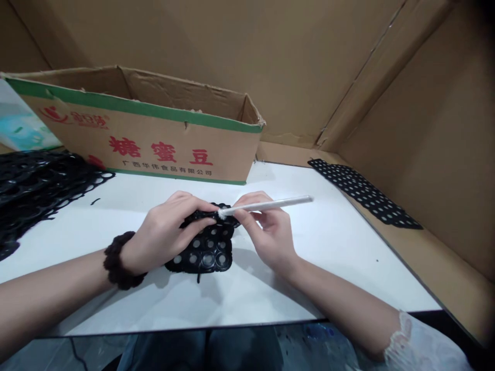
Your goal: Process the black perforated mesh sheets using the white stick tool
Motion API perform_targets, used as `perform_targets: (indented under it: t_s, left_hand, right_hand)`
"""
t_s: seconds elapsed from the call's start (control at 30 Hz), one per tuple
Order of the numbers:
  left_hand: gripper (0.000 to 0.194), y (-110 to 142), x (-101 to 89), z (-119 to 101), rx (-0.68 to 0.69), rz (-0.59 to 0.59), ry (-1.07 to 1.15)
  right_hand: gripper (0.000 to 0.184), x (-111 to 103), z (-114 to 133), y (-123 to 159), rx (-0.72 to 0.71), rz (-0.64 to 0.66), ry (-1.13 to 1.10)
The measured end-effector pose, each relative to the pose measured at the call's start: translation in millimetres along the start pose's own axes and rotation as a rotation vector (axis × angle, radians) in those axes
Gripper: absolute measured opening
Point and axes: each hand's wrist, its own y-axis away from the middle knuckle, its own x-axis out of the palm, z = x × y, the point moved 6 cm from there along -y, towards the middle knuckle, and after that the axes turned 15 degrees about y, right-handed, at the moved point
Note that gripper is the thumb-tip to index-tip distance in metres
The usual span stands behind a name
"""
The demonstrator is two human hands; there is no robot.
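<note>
A black sheet (209, 252) with rows of round cells and pale round centres lies on the white table in front of me, its far part raised between my hands. My left hand (166, 232) is closed, thumb and index finger pinching the raised part. My right hand (268, 232) grips a slim silver pen-like tool (274, 204), with its tip against the sheet close to my left fingertips. Whether my right fingers also hold the sheet's edge I cannot tell. A thin black strip (199, 278) sticks out from the sheet's near edge.
Behind my hands stands an open cardboard box (162, 149) with red lettering. More black ring sheets (34, 190) are piled at the left. Another dotted black sheet (363, 193) lies along the right edge. A black scrap (95, 201) lies left on the table (328, 247); cardboard walls (309, 67) surround it.
</note>
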Motion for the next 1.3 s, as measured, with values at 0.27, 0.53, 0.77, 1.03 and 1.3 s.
perform_targets:
  t_s: [0.27, 0.53, 0.77, 1.03, 1.3]
  left_hand:
    - [0.013, 1, -3.4, 12, -0.101, -0.022, 0.027]
    - [0.025, -3, -1.3, 7, -0.093, 0.038, 0.048]
    - [0.027, -7, 1.6, 0, -0.028, 0.12, 0.103]
    - [0.021, -3, 0.3, 1, 0.002, 0.066, 0.077]
    - [0.016, -1, -0.8, -3, 0.088, 0.012, 0.043]
  right_hand:
    - [0.008, -9, -6, -3, 0.058, -0.071, -0.14]
    - [0.009, -3, -6, -1, 0.026, -0.039, -0.105]
    - [0.006, -5, -1, 1, 0.005, -0.063, -0.117]
    - [0.006, -3, 0, 3, -0.006, -0.044, -0.118]
    - [0.007, -2, 5, 5, -0.032, -0.025, -0.09]
